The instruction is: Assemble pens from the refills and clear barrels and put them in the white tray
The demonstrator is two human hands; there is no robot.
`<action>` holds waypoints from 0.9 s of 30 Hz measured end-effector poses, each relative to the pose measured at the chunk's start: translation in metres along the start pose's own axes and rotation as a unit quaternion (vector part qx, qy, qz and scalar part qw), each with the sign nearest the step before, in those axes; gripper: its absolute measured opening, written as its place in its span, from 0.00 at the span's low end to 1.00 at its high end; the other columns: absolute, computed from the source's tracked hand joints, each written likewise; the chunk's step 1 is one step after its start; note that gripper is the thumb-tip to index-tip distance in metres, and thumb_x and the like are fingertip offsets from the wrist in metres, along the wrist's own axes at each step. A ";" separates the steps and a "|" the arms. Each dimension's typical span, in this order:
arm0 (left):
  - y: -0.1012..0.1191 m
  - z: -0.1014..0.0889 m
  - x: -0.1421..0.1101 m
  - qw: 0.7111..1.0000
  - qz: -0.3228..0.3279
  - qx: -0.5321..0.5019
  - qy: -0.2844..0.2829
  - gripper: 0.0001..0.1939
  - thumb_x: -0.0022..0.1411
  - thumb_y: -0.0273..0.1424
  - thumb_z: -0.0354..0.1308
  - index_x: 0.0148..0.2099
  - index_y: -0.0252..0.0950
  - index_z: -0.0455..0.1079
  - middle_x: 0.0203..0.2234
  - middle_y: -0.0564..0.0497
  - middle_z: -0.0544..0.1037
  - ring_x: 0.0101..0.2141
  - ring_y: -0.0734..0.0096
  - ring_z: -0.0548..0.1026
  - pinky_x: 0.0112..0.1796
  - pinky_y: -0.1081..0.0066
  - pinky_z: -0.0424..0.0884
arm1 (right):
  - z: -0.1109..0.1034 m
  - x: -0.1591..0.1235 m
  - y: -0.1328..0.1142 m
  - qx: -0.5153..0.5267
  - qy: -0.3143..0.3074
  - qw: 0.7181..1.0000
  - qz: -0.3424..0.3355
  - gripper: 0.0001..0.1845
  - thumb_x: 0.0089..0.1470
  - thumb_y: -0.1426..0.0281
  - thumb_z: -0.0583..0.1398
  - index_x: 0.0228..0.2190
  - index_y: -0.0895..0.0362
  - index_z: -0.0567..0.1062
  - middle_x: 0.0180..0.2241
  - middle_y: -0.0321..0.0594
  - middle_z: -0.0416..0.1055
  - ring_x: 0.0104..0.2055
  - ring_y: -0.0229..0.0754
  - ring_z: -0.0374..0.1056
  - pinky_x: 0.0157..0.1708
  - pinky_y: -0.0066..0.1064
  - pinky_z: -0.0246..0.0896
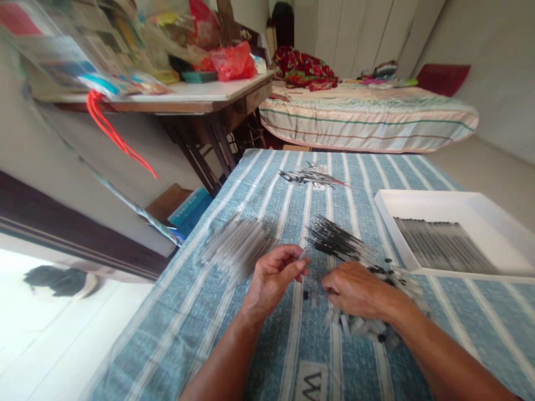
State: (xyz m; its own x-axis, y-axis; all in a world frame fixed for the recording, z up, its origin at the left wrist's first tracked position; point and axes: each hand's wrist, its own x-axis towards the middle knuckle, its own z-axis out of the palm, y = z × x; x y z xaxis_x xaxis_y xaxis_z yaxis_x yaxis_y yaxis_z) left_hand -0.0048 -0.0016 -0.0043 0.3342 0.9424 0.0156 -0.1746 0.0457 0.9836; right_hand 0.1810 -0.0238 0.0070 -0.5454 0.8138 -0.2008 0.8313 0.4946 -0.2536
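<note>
My left hand [273, 275] is curled with thumb and fingers pinched on a small clear pen part, beside a pile of clear pen barrels [238, 248]. My right hand [355, 289] rests knuckles up on the striped cloth, fingers closed over a heap of small caps and tips [376, 323]; what it holds is hidden. Just beyond both hands lies a bundle of dark pen refills [338, 239]. The picture is blurred by motion.
A white tray [493, 214] with finished pens stands at the right. A few more refills [311, 177] lie farther back on the blue striped tablecloth [200, 312]. A cluttered wooden table [188, 92] is at the left, a bed [368, 120] behind.
</note>
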 end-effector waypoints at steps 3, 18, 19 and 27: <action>-0.002 -0.001 -0.001 0.999 -0.017 0.019 -0.026 0.10 0.53 0.32 0.62 0.37 0.31 0.71 0.23 0.51 0.74 0.24 0.74 0.70 0.25 0.74 0.66 | -0.006 -0.004 0.010 0.101 0.071 0.992 0.021 0.06 0.45 0.76 0.56 0.22 0.57 0.73 0.19 0.33 0.70 0.22 0.35 0.63 0.22 0.24 0.48; 0.000 0.001 -0.001 0.986 -0.026 0.107 -0.126 0.07 0.55 0.29 0.59 0.35 0.30 0.73 0.22 0.52 0.72 0.24 0.76 0.67 0.26 0.75 0.63 | -0.023 -0.013 0.024 0.243 0.241 0.935 -0.089 0.09 0.52 0.75 0.56 0.27 0.59 0.76 0.27 0.40 0.72 0.28 0.34 0.65 0.30 0.25 0.59; 0.000 0.000 -0.001 0.986 -0.026 0.108 -0.126 0.07 0.55 0.29 0.59 0.35 0.30 0.73 0.22 0.52 0.72 0.24 0.76 0.67 0.26 0.74 0.64 | -0.023 -0.013 0.024 0.238 0.236 0.938 -0.088 0.09 0.52 0.75 0.56 0.27 0.59 0.76 0.27 0.40 0.72 0.28 0.34 0.65 0.30 0.24 0.58; 0.007 0.005 -0.002 0.989 -0.063 0.095 -0.091 0.08 0.53 0.31 0.60 0.33 0.30 0.73 0.19 0.53 0.72 0.22 0.76 0.67 0.25 0.75 0.63 | -0.003 0.000 0.023 0.151 0.111 0.981 -0.047 0.09 0.52 0.74 0.56 0.25 0.58 0.76 0.24 0.35 0.70 0.28 0.33 0.66 0.28 0.23 0.54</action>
State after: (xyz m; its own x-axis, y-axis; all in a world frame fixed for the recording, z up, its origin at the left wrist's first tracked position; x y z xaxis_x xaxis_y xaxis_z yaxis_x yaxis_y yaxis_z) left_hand -0.0016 -0.0049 0.0035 0.5064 0.8570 -0.0951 0.0510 0.0803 0.9955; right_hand 0.2002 -0.0117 0.0041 -0.5533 0.8321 0.0384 0.6911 0.4843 -0.5366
